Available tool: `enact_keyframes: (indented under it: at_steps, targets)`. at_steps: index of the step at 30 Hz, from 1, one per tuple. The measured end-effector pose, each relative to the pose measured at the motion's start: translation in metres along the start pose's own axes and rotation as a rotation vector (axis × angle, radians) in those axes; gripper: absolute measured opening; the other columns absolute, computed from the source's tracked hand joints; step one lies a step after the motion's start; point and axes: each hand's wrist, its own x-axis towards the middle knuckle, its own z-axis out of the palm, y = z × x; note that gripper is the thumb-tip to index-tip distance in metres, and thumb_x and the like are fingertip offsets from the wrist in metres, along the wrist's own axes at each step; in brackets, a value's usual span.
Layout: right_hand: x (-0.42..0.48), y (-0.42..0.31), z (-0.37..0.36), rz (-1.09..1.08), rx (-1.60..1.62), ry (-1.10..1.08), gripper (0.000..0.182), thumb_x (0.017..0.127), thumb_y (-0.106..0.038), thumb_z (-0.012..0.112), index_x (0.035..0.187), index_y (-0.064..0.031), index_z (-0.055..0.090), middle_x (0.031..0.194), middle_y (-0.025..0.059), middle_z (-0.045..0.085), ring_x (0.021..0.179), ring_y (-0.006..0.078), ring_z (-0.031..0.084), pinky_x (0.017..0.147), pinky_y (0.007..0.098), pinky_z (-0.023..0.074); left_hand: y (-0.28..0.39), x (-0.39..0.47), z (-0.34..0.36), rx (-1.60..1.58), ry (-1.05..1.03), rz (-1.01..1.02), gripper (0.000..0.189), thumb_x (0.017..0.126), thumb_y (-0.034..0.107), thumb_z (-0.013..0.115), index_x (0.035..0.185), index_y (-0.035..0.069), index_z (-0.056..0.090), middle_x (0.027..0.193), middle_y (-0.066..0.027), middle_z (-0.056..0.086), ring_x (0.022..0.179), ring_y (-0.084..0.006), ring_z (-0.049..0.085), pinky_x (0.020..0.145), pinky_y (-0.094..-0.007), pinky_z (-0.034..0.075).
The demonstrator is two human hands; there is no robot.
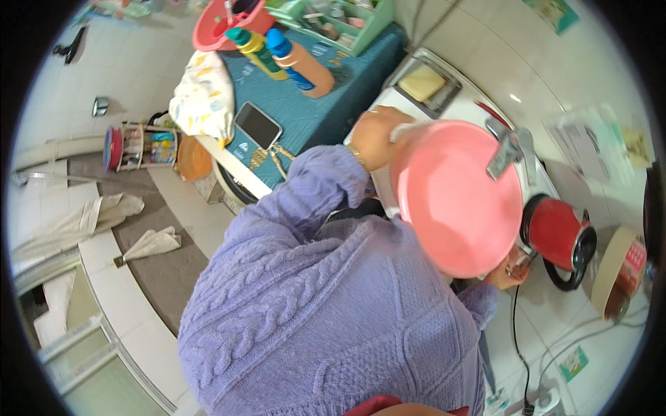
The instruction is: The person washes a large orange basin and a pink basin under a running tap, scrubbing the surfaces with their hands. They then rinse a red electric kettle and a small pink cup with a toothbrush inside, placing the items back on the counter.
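Note:
A round pink plastic basin (460, 203) is held tilted over the white sink (471, 112), with its inside facing me. Its upper right rim lies close to the chrome faucet (504, 153). My left hand (380, 136), wearing a bracelet, grips the basin's upper left side; its fingers are blurred and a bit of something white shows beside them. At the basin's lower right edge is my right hand (502, 275), partly hidden by the rim. A small reddish-brown thing shows by its fingers, too unclear to name.
A bar of soap (421, 83) rests in a dish on the sink. Right of the basin is a red electric kettle (554, 226). The teal-covered table (317, 119) bears a phone (258, 125), an orange bottle (307, 70) and a green organizer (359, 44). A black cable (516, 338) hangs at lower right.

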Motion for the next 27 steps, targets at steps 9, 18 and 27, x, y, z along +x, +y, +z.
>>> enact_keyframes:
  at_steps: [9, 18, 27]
  targets:
    - [0.013, 0.036, -0.017, -0.039, -0.127, -0.191, 0.091, 0.068, -0.019, 0.078, 0.137, -0.0024, 0.020, 0.133, 0.0163, 0.036, 0.118, 0.0273, 0.040, 0.100, 0.0403, 0.0327, -0.165, -0.006, -0.174, 0.058, 0.946, -0.343, 0.020, 0.078, 0.016, 0.066, 0.091, 0.002, 0.062, 0.083, -0.0088, 0.062, 0.078, -0.0179, 0.056, 0.071, -0.0301, 0.044]
    - [-0.045, -0.006, -0.085, 0.219, -0.632, 0.067, 0.084, 0.075, -0.026, 0.073, 0.135, 0.0063, 0.024, 0.136, 0.0233, 0.030, 0.123, 0.0327, 0.035, 0.101, 0.0413, 0.0299, -0.365, 0.109, -0.297, 0.544, 0.348, -0.602, 0.036, 0.078, 0.024, 0.064, 0.112, 0.014, 0.057, 0.088, -0.0135, 0.066, 0.085, -0.0286, 0.063, 0.076, -0.0362, 0.048]
    - [-0.078, -0.040, -0.082, 0.140, -0.709, 0.153, 0.077, 0.076, -0.028, 0.071, 0.133, 0.0035, 0.030, 0.133, 0.0206, 0.034, 0.112, 0.0313, 0.042, 0.095, 0.0406, 0.0363, -0.457, 0.177, -0.280, 0.734, -0.314, -0.588, 0.074, 0.074, 0.030, 0.069, 0.137, 0.026, 0.032, 0.105, -0.0189, 0.061, 0.094, -0.0323, 0.060, 0.080, -0.0393, 0.047]
